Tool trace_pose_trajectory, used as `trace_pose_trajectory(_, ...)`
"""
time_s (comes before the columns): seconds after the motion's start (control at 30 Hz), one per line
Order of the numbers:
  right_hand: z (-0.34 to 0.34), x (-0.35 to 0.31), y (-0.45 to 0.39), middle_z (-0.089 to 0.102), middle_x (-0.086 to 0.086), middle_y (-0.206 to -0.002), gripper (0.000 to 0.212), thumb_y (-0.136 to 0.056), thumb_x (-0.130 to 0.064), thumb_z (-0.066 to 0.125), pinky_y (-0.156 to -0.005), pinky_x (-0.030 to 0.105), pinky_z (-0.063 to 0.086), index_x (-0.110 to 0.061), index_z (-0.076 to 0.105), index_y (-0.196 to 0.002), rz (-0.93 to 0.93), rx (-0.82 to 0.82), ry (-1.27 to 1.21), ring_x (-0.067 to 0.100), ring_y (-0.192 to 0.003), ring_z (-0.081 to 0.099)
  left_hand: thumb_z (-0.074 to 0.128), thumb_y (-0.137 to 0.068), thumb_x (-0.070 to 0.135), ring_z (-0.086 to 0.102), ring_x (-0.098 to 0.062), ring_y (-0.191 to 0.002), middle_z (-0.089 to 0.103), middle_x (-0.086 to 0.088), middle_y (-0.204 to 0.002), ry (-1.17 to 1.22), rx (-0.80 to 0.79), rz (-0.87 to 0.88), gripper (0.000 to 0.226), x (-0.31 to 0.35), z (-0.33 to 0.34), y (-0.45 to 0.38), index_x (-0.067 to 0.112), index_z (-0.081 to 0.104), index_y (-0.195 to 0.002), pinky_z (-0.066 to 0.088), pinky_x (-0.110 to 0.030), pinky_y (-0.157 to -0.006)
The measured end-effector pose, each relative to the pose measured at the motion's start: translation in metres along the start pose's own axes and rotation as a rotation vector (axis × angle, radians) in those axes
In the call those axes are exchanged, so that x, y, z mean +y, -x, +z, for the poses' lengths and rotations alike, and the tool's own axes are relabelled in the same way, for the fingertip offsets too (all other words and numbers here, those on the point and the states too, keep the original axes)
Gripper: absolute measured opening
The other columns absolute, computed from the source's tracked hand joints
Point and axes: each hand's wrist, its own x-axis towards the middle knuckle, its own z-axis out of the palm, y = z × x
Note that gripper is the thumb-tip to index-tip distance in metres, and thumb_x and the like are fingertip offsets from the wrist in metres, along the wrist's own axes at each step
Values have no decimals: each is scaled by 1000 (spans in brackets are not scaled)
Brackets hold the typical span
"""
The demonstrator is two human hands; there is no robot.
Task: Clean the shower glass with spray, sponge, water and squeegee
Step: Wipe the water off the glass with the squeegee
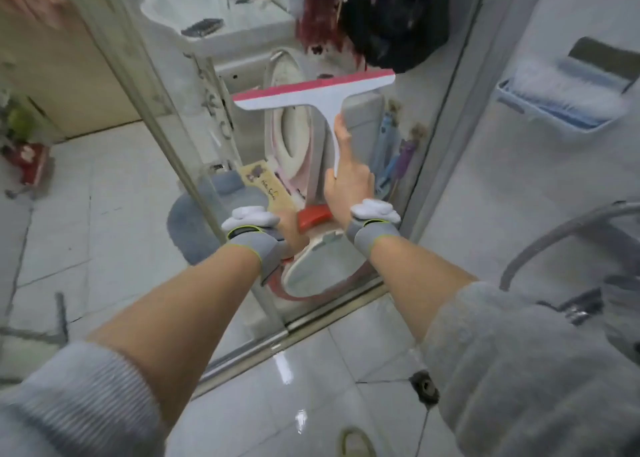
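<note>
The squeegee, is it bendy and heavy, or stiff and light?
Probably stiff and light: the right hand holds the squeegee up by its thin handle alone, and the wide head stays straight. Its red blade edge is likely softer. On the wet-looking shower glass it should slide easily.

A toilet [298,138] and grey mat [194,221] show behind the pane, a floor drain [424,385] on wet tiles.

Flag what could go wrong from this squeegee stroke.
1. The right hand grips only the lower handle of the white T-shaped squeegee with the pink blade; the blade sits tilted, so it may leave streaks on the clear shower glass panel.
2. The glossy grey floor tiles look wet; slipping seems possible.
3. The left hand is mostly hidden near the glass edge.
</note>
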Motion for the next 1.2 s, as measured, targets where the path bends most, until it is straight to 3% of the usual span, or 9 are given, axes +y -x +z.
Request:
trace_pose_trajectory(0.07, 20, 16, 9, 53, 16, -75, 74, -93, -10, 41, -64, 45, 47, -40, 5, -151, -20, -31, -18, 39, -69, 56, 49, -80, 51, 55, -23, -58, 64, -3, -67, 0, -42, 10, 37, -3, 26, -4, 17, 54, -66, 50, -29, -65)
trace_pose_trajectory(0.2, 71, 69, 52, 55, 15, -80, 73, -94, -14, 39, -62, 38, 39, -42, 0, -150, 9, -214, 74, 36, -73, 58, 52, -79, 47, 65, -26, -79, 72, -7, -90, -4, -21, 20, 32, -11, 60, -18, 17, 63, -84, 56, -36, -81)
trace_pose_trajectory(0.33, 117, 109, 84, 44, 6, -62, 75, -94, -8, 36, -57, 35, 38, -46, 0, -149, 119, -383, 101, 29, -57, 49, 41, -62, 53, 70, -27, -66, 72, -5, -66, 21, -107, -20, 48, -18, 92, -28, 12, 66, -60, 60, -37, -74)
trace_pose_trajectory(0.47, 125, 129, 89, 53, 13, -91, 70, -98, -15, 35, -75, 40, 42, -53, -1, -145, 266, -563, 77, 32, -80, 54, 40, -65, 47, 71, -23, -58, 68, 0, -53, 29, -208, -24, 47, -24, 108, -32, 10, 68, -58, 61, -37, -70)
trace_pose_trajectory(0.57, 125, 138, 91, 50, 13, -91, 69, -97, -13, 39, -72, 37, 38, -41, 3, -149, 335, -463, 128, 32, -79, 51, 43, -70, 42, 71, -22, -55, 67, 1, -50, 73, -235, -35, 42, -26, 114, -35, 11, 70, -61, 62, -39, -66)
trace_pose_trajectory(0.7, 119, 146, 86, 58, 23, -116, 28, -98, -9, 40, -75, 39, 40, -4, 38, -125, 475, -484, 256, 38, -102, 57, 45, -72, 39, 71, -20, -55, 66, 3, -48, 68, -218, -47, 38, -25, 109, -38, 12, 68, -59, 61, -34, -67)
trace_pose_trajectory(0.87, 102, 145, 77, 56, 21, -122, 25, -100, -12, 39, -81, 39, 41, -3, 40, -123, 524, -542, 320, 37, -110, 55, 31, -45, 64, 67, -26, -60, 70, -1, -64, 0, -163, -75, 54, -32, 106, -55, 20, 62, -53, 59, -34, -67)
trace_pose_trajectory(1.07, 64, 125, 71, 55, 21, -122, 33, -99, -14, 39, -81, 39, 41, 2, 45, -127, 558, -571, 298, 37, -108, 55, 41, -65, 46, 70, -23, -54, 64, 2, -45, 84, -191, -76, 44, -25, 68, -25, 13, 69, -56, 61, -36, -63)
trace_pose_trajectory(1.2, 18, 93, 69, 61, 17, -112, 21, -95, -25, 50, -74, 33, 44, -8, 57, -106, 507, -615, 375, 31, -103, 61, 37, -65, 62, 70, -24, -60, 69, 1, -58, 39, -164, -61, 53, -36, 13, 1, 17, 65, -59, 61, -38, -68)
